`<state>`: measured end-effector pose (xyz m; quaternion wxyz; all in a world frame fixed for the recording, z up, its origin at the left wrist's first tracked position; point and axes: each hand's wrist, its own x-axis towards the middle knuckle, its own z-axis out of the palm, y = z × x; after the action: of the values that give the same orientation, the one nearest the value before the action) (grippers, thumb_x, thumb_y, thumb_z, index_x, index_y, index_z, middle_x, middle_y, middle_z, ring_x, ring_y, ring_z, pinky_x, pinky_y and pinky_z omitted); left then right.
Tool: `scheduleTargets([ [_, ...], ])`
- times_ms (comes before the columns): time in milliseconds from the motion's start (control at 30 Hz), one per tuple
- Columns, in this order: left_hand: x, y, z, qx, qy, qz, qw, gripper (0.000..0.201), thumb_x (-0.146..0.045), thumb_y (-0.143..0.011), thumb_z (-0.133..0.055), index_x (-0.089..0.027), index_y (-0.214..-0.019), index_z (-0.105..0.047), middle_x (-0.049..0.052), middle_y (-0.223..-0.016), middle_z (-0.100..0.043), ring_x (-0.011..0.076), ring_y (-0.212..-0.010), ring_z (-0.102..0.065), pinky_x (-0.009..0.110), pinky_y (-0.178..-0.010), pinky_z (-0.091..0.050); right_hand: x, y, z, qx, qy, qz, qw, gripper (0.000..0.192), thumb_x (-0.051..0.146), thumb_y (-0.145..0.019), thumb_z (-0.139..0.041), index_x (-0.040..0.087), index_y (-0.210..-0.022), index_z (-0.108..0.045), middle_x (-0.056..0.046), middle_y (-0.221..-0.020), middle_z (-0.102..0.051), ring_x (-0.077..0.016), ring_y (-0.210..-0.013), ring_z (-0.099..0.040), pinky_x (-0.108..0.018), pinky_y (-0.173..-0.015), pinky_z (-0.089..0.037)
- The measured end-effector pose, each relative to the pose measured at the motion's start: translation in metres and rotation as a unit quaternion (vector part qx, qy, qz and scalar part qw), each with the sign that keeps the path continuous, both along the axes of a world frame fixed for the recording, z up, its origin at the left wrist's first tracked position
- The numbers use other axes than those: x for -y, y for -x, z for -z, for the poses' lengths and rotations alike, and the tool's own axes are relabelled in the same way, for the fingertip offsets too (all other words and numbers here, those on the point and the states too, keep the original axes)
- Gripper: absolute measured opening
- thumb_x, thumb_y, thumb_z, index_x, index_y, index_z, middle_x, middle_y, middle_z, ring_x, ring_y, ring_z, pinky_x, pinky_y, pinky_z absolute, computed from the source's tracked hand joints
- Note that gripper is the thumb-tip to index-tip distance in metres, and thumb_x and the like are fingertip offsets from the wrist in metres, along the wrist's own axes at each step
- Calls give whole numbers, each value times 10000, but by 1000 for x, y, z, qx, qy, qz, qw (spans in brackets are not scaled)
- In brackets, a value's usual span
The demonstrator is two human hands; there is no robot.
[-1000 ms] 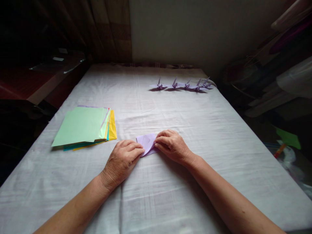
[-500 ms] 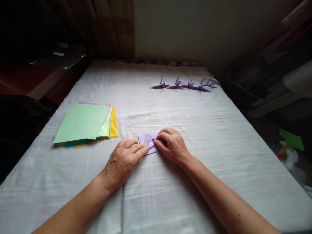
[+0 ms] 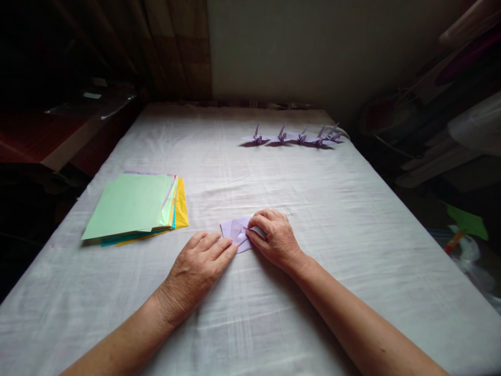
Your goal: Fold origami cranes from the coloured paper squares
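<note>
Since the earlier frame the left hand [image 3: 198, 269] has been drawn slightly back toward the body, its fingertips now resting on the near left edge of the lilac paper [image 3: 236, 233], while the right hand [image 3: 274, 239] has been curled tighter, its index finger and thumb brought together over a small flap at the paper's right side. The half-folded piece is kept flat on the white cloth [image 3: 274, 324], just ahead of both hands and near the middle of the covered surface.

The left hand is laid palm down, fingers extended and together, pressing rather than pinching; nothing is enclosed by it. The right hand's fingertips are closed on the flap, though whether the paper is actually nipped between them or only pressed down cannot be told.

The paper is judged very light, thin and easily creased; it is likely to be shifted by a careless touch on the smooth cloth, so it is best pinned with one hand and taken by its edges or flaps, with light pressure, so that no stray creases are made.

A stack of coloured sheets [image 3: 133, 208], pale green uppermost, is seen to the left, well apart. A row of purple paper cranes [image 3: 297, 137] is set at the far right of the cloth.
</note>
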<state>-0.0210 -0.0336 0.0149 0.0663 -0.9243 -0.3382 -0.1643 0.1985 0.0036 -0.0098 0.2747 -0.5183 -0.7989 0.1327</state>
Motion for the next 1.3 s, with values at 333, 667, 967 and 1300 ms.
scheduleTargets([
  [333,0,1,2,4,9,-4,1000,290,-119,-975,-427,-183,-1140,-656,60,-1097,-705,208,-1003,-610,386,-934,-437,12,15,-6,36,3,50,998,229,396,-755,-738,221,-814,-603,-55,-966,-644,-253,-958,-554,-409,-874,-352],
  [667,3,8,0,-57,-32,20,998,285,-107,-962,-444,-190,-1174,-615,52,-1169,-693,207,-1023,-621,390,-969,-392,7,3,2,-7,7,56,998,21,245,-833,-655,241,-823,-638,-43,-1001,-656,-233,-973,-572,-395,-861,-360],
  [967,-25,16,-23,-100,48,127,986,241,-155,-971,-452,-249,-1126,-611,36,-1090,-685,185,-1022,-601,336,-952,-381,6,3,4,-20,16,59,998,60,175,-822,-637,235,-818,-646,-38,-984,-662,-229,-965,-582,-400,-862,-352],
  [1300,-37,24,-27,-94,93,171,976,237,-165,-946,-500,-280,-1099,-639,17,-1095,-700,173,-1062,-599,323,-985,-357,7,5,9,27,-46,36,998,313,156,-856,-584,244,-1153,-634,-77,-1191,-660,-250,-1098,-571,-414,-914,-389],
])
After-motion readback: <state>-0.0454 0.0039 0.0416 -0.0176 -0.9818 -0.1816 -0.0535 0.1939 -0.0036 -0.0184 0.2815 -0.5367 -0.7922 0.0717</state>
